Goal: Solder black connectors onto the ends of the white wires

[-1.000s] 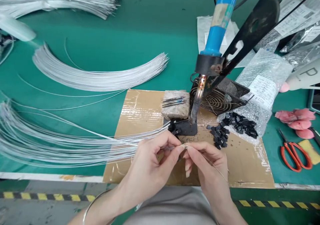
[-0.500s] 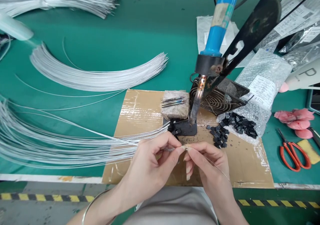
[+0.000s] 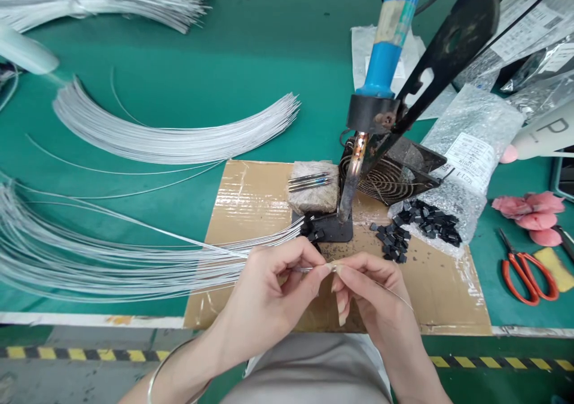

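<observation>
Head view: left hand [image 3: 273, 299] and right hand [image 3: 385, 299] pinch a thin wire [image 3: 395, 294], fingers [image 3: 311, 281] closed.

Cardboard [image 3: 448, 302] leaves room rightward; the soldering iron [image 3: 386, 51] obstructs ahead.

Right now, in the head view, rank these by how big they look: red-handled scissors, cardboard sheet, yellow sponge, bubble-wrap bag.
1. Cardboard sheet
2. Bubble-wrap bag
3. Red-handled scissors
4. Yellow sponge, partly covered
</observation>
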Demonstrator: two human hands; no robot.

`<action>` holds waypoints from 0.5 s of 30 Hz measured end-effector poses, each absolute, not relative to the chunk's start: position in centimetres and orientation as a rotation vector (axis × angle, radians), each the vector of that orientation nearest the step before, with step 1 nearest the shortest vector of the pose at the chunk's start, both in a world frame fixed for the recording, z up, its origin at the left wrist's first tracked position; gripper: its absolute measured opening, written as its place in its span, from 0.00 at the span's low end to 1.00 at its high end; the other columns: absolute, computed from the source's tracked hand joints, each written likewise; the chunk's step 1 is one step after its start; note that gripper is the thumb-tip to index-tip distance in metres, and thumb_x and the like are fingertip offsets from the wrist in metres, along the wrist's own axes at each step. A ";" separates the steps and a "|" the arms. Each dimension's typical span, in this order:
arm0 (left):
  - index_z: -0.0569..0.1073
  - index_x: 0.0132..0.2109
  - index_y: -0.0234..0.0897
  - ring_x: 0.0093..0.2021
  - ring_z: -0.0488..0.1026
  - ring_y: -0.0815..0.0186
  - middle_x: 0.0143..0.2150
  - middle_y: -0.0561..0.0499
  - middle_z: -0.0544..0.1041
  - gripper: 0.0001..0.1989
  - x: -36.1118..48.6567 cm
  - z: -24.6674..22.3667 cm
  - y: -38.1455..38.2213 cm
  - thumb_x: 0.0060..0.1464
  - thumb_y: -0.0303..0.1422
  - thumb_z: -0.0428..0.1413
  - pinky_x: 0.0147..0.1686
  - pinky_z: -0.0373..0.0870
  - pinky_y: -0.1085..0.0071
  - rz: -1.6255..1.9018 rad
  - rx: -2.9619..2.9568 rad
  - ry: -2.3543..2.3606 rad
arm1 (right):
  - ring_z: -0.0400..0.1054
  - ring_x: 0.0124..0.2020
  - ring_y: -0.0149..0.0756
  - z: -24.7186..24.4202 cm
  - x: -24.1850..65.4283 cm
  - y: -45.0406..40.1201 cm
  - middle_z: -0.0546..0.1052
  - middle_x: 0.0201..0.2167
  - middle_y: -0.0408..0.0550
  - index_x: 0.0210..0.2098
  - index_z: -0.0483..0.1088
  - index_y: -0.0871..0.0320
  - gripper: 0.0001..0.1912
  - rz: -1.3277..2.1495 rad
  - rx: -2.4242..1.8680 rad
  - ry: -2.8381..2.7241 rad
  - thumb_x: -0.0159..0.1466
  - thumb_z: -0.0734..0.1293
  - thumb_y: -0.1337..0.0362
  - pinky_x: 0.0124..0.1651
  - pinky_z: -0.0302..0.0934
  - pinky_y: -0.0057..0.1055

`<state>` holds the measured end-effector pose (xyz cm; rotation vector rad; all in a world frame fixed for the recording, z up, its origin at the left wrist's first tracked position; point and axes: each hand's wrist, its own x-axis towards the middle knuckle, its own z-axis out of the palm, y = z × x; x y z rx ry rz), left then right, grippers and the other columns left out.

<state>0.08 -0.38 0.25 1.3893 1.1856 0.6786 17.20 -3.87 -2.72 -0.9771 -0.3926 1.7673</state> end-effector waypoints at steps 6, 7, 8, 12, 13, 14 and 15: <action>0.79 0.35 0.37 0.24 0.70 0.69 0.26 0.50 0.77 0.11 0.4 -0.1 -0.9 0.66 0.34 0.58 0.22 0.62 0.74 0.763 1.384 1.217 | 0.72 0.17 0.25 -1.8 16.9 -3.4 0.82 0.23 0.43 0.31 0.87 0.55 0.09 1.742 -0.989 -0.348 0.58 0.84 0.56 0.20 0.72 0.17; 0.79 0.35 0.37 0.24 0.71 0.68 0.26 0.50 0.78 0.10 0.5 -0.1 -1.0 0.66 0.33 0.59 0.22 0.63 0.74 0.786 1.393 1.222 | 0.71 0.17 0.24 -1.8 16.8 -3.4 0.82 0.23 0.43 0.31 0.87 0.55 0.09 1.736 -0.990 -0.345 0.58 0.84 0.57 0.20 0.72 0.17; 0.79 0.35 0.37 0.24 0.72 0.68 0.26 0.50 0.79 0.10 0.6 -0.1 -1.0 0.66 0.33 0.60 0.22 0.65 0.75 0.806 1.402 1.227 | 0.71 0.17 0.24 -1.7 16.8 -3.3 0.82 0.23 0.43 0.30 0.87 0.55 0.09 1.730 -0.993 -0.343 0.58 0.84 0.57 0.20 0.72 0.17; 0.78 0.34 0.38 0.24 0.74 0.68 0.25 0.51 0.80 0.10 1.0 -0.2 -1.1 0.65 0.32 0.61 0.23 0.67 0.75 0.867 1.450 1.240 | 0.70 0.17 0.24 -1.8 16.6 -3.4 0.82 0.22 0.43 0.30 0.87 0.55 0.09 1.704 -0.998 -0.338 0.58 0.84 0.57 0.20 0.71 0.16; 0.78 0.34 0.38 0.24 0.74 0.69 0.25 0.51 0.79 0.10 1.0 -0.2 -1.1 0.66 0.31 0.60 0.23 0.68 0.75 0.872 1.462 1.243 | 0.71 0.17 0.24 -1.9 16.6 -3.4 0.82 0.22 0.43 0.30 0.87 0.55 0.09 1.700 -0.994 -0.332 0.58 0.84 0.57 0.20 0.71 0.16; 0.77 0.34 0.37 0.23 0.74 0.69 0.24 0.51 0.79 0.10 1.1 -0.3 -1.2 0.67 0.31 0.59 0.23 0.68 0.75 0.875 1.470 1.246 | 0.71 0.17 0.24 -2.0 16.5 -3.5 0.82 0.23 0.43 0.30 0.87 0.55 0.09 1.696 -0.990 -0.326 0.58 0.84 0.57 0.20 0.72 0.16; 0.77 0.34 0.37 0.23 0.74 0.69 0.24 0.52 0.79 0.10 1.1 -0.4 -1.3 0.67 0.31 0.58 0.23 0.68 0.75 0.876 1.475 1.248 | 0.71 0.18 0.24 -2.0 16.5 -3.5 0.82 0.23 0.43 0.30 0.87 0.55 0.09 1.693 -0.983 -0.322 0.58 0.84 0.58 0.20 0.71 0.16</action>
